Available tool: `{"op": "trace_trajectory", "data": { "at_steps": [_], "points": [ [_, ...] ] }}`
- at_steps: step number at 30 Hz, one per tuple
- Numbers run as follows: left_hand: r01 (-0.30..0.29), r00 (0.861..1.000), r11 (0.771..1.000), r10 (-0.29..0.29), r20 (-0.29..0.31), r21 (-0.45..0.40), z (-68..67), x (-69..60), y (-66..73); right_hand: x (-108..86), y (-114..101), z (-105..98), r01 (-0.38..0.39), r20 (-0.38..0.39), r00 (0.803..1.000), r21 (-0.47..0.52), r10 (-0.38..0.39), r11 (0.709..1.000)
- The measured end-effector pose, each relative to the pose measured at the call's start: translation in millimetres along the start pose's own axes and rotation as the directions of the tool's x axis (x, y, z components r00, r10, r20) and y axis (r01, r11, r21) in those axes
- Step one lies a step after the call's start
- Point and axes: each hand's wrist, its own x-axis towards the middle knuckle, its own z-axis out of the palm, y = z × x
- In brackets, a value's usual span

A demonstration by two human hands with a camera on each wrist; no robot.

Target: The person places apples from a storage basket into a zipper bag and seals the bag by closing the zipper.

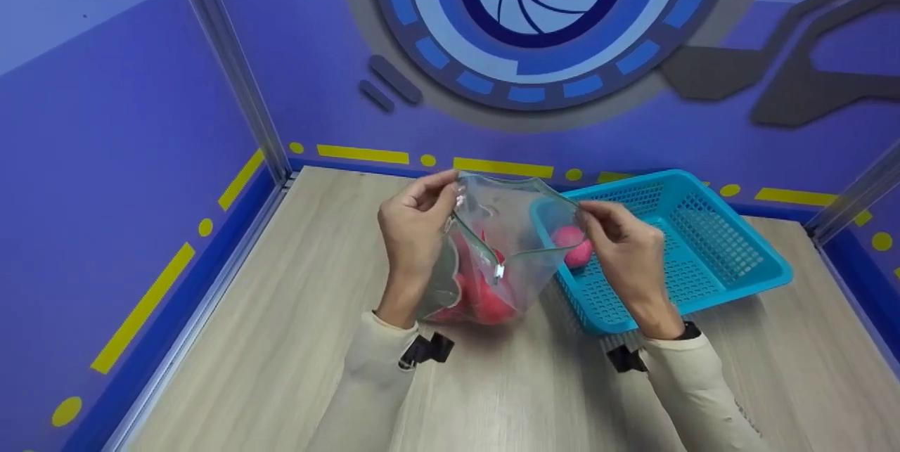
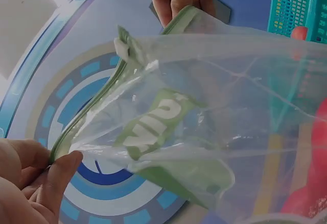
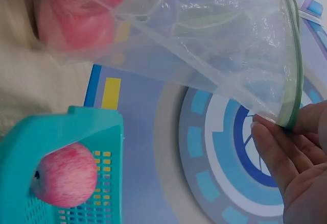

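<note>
Head view: pinches the rim of a clear zip bag (image 1: 526, 275) with the left hand (image 1: 413, 228) and the right hand (image 1: 629, 249), with thumb and fingers clamped on it at both ends. Holds the bag just left of the blue basket (image 1: 731, 295), mouth spread, with red fruit (image 1: 491, 303) low inside.
Left wrist view: grips the rim's end farther from the basket between thumb and fingers.
Right wrist view: grips the end nearer the basket with thumb and fingertips; shows a pink apple (image 3: 66, 177) inside the basket
</note>
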Motion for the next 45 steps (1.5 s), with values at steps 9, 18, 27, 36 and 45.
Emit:
{"op": "trace_trajectory", "data": {
  "at_steps": [9, 18, 27, 36, 45],
  "points": [
    [0.117, 0.988, 0.993, -0.118, 0.096, 0.015, 0.4, -27.1, -13.2, -15.4, 11.0, 2.5, -0.012, 0.121, 0.992, -0.076, 0.022, 0.997],
    [0.19, 0.978, 0.982, -0.19, 0.083, 0.007, 0.9, -50.2, -30.6, -33.1, 20.9, -1.0, -0.087, 0.167, 0.981, -0.084, 0.1, 0.993],
    [0.217, 0.973, 0.976, -0.217, 0.081, 0.007, 4.4, -57.7, -32.0, -43.3, 34.3, -17.2, -0.092, 0.177, 0.979, -0.046, 0.098, 0.995],
    [0.269, 0.954, 0.962, -0.274, 0.121, 0.055, 15.2, -71.2, -31.2, -47.3, 47.9, -34.3, -0.231, 0.249, 0.946, 0.059, 0.21, 0.971],
    [0.26, 0.954, 0.963, -0.268, 0.134, 0.073, 19.3, -71.1, -32.2, -22.6, 82.0, -55.8, -0.314, 0.237, 0.915, -0.091, 0.327, 0.945]
  ]
}}
